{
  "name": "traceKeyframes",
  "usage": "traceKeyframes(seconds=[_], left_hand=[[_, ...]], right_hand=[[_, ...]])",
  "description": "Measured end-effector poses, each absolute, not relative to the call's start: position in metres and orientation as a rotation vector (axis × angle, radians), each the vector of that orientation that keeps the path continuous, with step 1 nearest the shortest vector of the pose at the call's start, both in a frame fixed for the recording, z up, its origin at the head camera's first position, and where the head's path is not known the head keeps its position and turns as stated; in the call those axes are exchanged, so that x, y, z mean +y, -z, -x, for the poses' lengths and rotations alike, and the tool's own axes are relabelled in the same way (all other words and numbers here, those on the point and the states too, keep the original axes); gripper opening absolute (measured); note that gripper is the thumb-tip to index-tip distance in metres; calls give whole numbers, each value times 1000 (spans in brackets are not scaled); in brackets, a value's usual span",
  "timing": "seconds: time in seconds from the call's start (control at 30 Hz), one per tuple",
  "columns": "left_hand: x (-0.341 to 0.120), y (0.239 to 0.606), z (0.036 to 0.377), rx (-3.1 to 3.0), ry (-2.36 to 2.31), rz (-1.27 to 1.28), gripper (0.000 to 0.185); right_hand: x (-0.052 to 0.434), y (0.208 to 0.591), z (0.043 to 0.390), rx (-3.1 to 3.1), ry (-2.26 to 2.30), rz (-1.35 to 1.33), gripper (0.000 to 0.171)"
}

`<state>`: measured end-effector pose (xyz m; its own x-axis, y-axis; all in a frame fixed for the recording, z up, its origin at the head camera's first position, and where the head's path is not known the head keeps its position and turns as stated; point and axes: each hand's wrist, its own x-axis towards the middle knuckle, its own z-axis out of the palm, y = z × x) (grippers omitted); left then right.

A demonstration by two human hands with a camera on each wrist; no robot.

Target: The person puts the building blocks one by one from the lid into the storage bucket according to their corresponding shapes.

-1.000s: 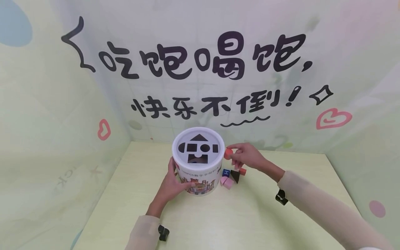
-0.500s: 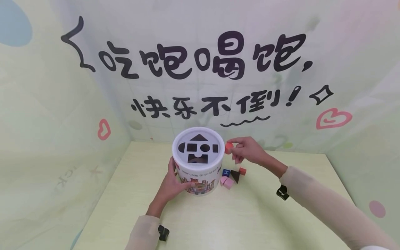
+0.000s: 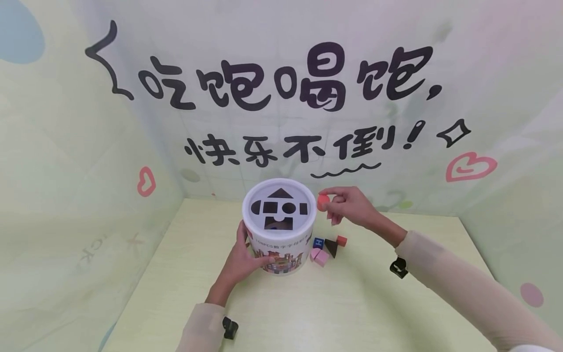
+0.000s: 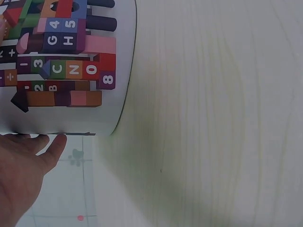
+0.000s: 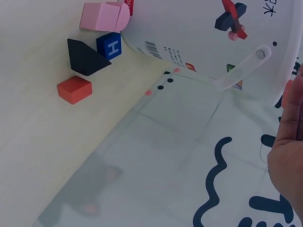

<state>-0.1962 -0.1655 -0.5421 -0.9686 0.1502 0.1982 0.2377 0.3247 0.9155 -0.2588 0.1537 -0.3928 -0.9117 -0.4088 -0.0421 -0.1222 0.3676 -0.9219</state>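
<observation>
The left hand [image 3: 246, 261] braces the white cylindrical shape-sorter tub [image 3: 279, 230] on the pale wooden bench [image 3: 308, 308], fingers flat against its side. The right hand [image 3: 349, 205] pinches a small red round block [image 3: 323, 201] level with the slotted lid, keeping it ready beside the cut-outs.

We see a pale wood table [image 3: 308, 313] | on it our white tub [image 3: 281, 249] | just right of the tub: blue H cube [image 3: 318, 242], black wedge [image 3: 331, 247], red block [image 3: 341, 240], pink blocks [image 3: 319, 256]

Left hand [image 3: 246, 261] flat, right hand [image 3: 347, 205] pinching.
</observation>
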Motion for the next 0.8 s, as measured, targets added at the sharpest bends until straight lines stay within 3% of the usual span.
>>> traceKeyframes(seconds=[0.8], left_hand=[[-166, 542, 198, -2497, 1744, 382, 126]], right_hand=[[123, 389, 259, 2312, 1551, 491, 38]])
